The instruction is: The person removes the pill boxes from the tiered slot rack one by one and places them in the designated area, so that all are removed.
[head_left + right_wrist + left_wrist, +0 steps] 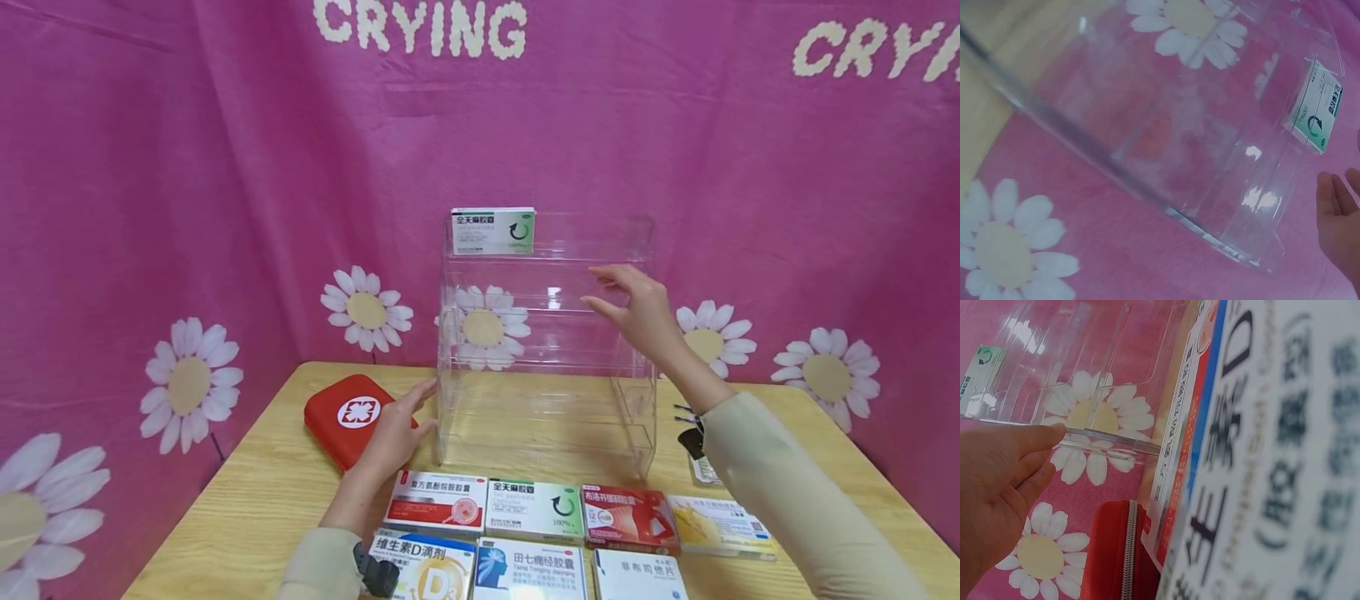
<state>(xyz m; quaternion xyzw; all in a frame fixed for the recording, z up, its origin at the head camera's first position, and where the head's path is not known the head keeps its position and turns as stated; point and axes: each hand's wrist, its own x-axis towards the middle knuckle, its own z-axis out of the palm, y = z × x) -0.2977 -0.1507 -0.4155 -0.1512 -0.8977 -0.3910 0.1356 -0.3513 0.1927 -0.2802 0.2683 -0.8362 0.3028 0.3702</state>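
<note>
A clear acrylic display rack (pixel 547 400) with stepped shelves stands at the middle of the table. One white-and-green medicine box (pixel 492 232) sits at the left end of its top shelf. My left hand (pixel 393 429) is at the rack's left side, with its fingertips right at the side panel in the left wrist view. Raised before the upper right of the rack is my right hand (pixel 637 312), thumb and fingers apart and nothing between them. In the right wrist view, the same medicine box (pixel 1315 109) shows beyond that hand's fingertips.
Toward the front lie medicine boxes in two rows, including a red-and-white box (pixel 437 500), a red box (pixel 630 518) and a vitamin D box (pixel 423 567). A red zippered case (pixel 345 417) lies left of the rack. Small dark items (pixel 693 446) are partly hidden behind the right sleeve.
</note>
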